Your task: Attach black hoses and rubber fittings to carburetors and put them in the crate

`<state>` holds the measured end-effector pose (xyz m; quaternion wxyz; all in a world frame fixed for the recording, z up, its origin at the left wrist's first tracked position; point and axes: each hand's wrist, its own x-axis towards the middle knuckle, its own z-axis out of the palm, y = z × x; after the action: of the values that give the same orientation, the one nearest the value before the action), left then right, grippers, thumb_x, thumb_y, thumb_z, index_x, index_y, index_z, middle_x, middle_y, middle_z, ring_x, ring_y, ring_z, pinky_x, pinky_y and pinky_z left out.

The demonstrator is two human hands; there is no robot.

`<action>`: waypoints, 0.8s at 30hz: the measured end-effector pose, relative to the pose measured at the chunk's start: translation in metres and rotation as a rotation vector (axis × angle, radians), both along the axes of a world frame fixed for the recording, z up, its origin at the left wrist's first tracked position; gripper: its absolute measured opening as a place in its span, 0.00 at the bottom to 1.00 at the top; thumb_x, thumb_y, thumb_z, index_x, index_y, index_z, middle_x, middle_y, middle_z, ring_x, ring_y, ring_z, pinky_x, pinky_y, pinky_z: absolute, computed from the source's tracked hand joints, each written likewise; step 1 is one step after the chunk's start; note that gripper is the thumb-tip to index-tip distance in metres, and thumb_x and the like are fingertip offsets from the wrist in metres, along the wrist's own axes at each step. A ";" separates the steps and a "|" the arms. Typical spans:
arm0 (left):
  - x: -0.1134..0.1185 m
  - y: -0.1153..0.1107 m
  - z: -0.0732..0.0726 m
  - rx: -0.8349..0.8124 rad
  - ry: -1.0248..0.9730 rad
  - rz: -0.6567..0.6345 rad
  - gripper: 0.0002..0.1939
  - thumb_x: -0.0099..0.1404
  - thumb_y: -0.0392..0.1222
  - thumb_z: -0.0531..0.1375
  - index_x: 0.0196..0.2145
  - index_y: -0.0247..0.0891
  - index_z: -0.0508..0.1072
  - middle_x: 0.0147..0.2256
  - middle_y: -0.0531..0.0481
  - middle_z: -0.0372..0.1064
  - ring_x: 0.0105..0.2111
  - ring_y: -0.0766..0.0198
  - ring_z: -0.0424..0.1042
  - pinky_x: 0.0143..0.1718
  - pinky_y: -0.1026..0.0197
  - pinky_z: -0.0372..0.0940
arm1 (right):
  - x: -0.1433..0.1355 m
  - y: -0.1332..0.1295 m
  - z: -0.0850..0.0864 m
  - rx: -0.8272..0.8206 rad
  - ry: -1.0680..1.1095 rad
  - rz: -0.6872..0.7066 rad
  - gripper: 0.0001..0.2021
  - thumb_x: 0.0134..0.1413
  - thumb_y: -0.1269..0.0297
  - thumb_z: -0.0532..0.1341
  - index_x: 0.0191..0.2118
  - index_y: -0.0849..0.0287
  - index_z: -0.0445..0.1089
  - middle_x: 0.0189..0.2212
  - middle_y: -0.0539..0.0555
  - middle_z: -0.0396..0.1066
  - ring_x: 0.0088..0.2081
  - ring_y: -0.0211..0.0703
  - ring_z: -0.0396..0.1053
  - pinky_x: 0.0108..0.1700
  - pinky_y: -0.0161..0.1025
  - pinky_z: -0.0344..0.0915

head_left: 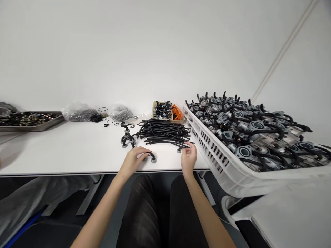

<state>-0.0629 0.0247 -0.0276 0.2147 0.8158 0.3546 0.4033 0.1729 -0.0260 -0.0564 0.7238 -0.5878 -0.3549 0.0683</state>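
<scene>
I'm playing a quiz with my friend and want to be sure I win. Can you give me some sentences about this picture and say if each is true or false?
1. The left hand is right by a bent black pipe. True.
2. The white basket is to the right of the pile of black tubes. True.
3. The left hand is inside the white basket. False: it is over the table.
4. The metal tray is to the left of the pile of black tubes. True.
5. The pile of black tubes is inside the metal tray. False: it lies on the table.
6. The white basket is full of apples. False: it is heaped with metal parts.
</scene>
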 end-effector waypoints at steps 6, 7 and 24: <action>-0.077 0.019 0.000 0.004 0.004 0.129 0.17 0.60 0.59 0.61 0.37 0.45 0.81 0.39 0.46 0.79 0.43 0.52 0.74 0.47 0.52 0.67 | -0.001 0.000 0.000 0.001 0.000 -0.001 0.15 0.46 0.69 0.54 0.41 0.59 0.70 0.37 0.54 0.69 0.31 0.40 0.65 0.33 0.38 0.63; -0.087 0.023 0.000 0.004 0.013 0.141 0.18 0.59 0.59 0.61 0.37 0.46 0.81 0.39 0.46 0.79 0.44 0.51 0.73 0.47 0.52 0.67 | -0.001 -0.001 0.001 0.001 0.001 -0.002 0.15 0.46 0.69 0.54 0.41 0.59 0.70 0.36 0.54 0.69 0.31 0.40 0.65 0.34 0.38 0.63; -0.124 0.070 0.015 0.048 0.223 0.131 0.23 0.58 0.67 0.56 0.37 0.52 0.82 0.38 0.44 0.70 0.42 0.51 0.69 0.50 0.47 0.63 | -0.002 -0.002 0.002 -0.025 -0.003 0.016 0.14 0.46 0.69 0.54 0.41 0.59 0.70 0.34 0.52 0.68 0.29 0.40 0.65 0.32 0.38 0.62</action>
<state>-0.1872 0.0951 -0.0125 0.1274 0.8355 0.4192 0.3317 0.1713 -0.0283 -0.0546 0.7153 -0.5941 -0.3596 0.0777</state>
